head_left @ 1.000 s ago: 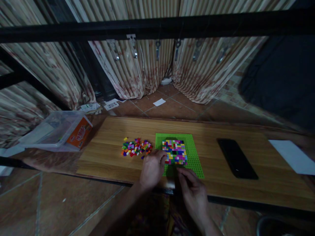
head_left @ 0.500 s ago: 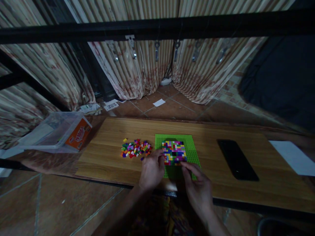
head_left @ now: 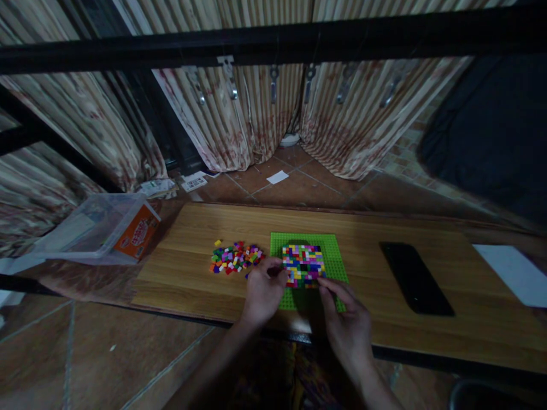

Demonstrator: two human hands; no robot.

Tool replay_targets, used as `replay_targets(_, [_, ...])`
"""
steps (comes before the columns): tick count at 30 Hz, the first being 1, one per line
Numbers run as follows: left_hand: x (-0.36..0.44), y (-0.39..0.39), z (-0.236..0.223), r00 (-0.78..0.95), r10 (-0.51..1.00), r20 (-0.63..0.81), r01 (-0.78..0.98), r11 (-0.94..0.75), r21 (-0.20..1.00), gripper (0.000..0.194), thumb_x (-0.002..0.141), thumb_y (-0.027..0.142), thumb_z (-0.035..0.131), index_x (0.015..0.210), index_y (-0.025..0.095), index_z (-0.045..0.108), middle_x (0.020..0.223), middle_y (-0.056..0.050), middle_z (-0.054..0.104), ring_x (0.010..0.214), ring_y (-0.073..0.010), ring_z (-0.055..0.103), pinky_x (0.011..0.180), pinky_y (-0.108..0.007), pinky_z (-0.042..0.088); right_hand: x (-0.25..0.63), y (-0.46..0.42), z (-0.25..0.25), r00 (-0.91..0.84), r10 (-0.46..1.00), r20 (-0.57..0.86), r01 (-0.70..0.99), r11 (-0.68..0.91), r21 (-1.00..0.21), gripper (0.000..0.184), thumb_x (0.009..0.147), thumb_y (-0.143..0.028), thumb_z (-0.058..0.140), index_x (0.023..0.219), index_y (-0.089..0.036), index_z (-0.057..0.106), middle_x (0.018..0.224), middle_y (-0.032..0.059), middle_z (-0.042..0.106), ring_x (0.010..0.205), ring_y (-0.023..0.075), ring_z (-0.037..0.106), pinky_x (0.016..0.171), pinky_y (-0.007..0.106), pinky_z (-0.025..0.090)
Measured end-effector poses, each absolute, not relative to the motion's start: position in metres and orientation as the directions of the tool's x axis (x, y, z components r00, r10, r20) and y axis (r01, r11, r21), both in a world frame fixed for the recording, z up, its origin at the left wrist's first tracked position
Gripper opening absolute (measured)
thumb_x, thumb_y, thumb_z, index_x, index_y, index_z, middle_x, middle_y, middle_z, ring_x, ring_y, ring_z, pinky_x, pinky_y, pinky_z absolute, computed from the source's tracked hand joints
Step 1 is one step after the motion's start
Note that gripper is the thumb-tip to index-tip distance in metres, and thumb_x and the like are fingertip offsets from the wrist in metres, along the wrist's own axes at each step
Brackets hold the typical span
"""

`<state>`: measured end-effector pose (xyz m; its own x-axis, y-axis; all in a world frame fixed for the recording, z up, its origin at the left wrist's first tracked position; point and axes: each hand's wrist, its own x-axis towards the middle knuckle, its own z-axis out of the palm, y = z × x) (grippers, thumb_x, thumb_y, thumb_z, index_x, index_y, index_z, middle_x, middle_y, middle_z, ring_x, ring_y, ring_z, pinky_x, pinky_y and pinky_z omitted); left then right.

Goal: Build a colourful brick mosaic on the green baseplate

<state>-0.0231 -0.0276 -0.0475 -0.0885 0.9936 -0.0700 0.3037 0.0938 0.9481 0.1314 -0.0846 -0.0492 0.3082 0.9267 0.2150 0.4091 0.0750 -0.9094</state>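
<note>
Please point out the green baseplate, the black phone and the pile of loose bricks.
Green baseplate (head_left: 335, 262), head view, studded right part.
Black phone (head_left: 415, 279), head view, middle.
Pile of loose bricks (head_left: 234, 259), head view, middle.
</note>
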Motion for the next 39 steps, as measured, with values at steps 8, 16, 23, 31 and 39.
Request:
replay_targets(8, [-0.021,-0.020,-0.044,-0.093,0.982,-0.164,0.160,0.178,0.971,0.014,0.068,0.017,0.064,0.083,0.016,0.065,0.066,0.002,0.064,0.060,-0.0111,0.059,0.057,-0.022,0.046,0.139,-0.062,-0.059,0.427,0.882,0.198,0.451,-0.018,-0.892,0.042,0.084,-0.041,0.054,0.119,-0.018,0.060,0.117,0.0121,0.063,0.104,0.0240,0.059,0.092,0.044,0.046])
replay_targets(16, [-0.019,-0.017,-0.047,-0.112,0.975,-0.190,0.138,0.204,0.969,0.015,0.065,0.015,0.064,0.080,0.016,0.066,0.063,0.003,0.064,0.058,-0.0107,0.059,0.053,-0.020,0.045,0.134,-0.058,-0.072,0.402,0.907,0.127,0.414,-0.055,-0.909,0.047,0.084,-0.046,0.053,0.121,-0.018,0.060,0.118,0.0129,0.064,0.109,0.0250,0.059,0.095,0.044,0.043])
replay_targets(23, [-0.021,-0.019,-0.051,-0.142,0.984,-0.110,0.164,0.133,0.977,0.018,0.067,0.018,0.067,0.084,0.015,0.067,0.066,0.000,0.067,0.062,-0.0132,0.062,0.057,-0.022,0.049,0.134,-0.058,-0.078,0.387,0.913,0.126,0.372,-0.030,-0.928,0.051,0.083,-0.049,0.054,0.122,-0.018,0.059,0.118,0.0136,0.065,0.108,0.0259,0.060,0.094,0.044,0.044])
replay_targets(31, [-0.105,-0.045,-0.048,-0.268,0.962,0.056,0.407,0.061,0.911,0.015,0.077,0.019,0.056,0.088,0.015,0.065,0.081,-0.005,0.071,0.076,-0.0169,0.066,0.075,-0.030,0.051,0.161,-0.066,-0.085,0.458,0.853,0.251,0.458,0.015,-0.889,0.049,0.082,-0.053,0.054,0.117,-0.018,0.061,0.114,0.0128,0.064,0.101,0.0251,0.061,0.087,0.042,0.047])
replay_targets(39, [-0.097,-0.063,-0.048,-0.155,0.983,0.099,0.771,0.058,0.635,0.023,0.080,0.018,0.055,0.101,0.020,0.064,0.096,-0.006,0.069,0.083,-0.0179,0.065,0.074,-0.028,0.048,0.167,-0.072,-0.095,0.362,0.849,0.385,0.658,0.059,-0.750,0.047,0.087,-0.053,0.044,0.107,-0.016,0.064,0.103,0.0134,0.063,0.095,0.0265,0.059,0.086,0.043,0.046])
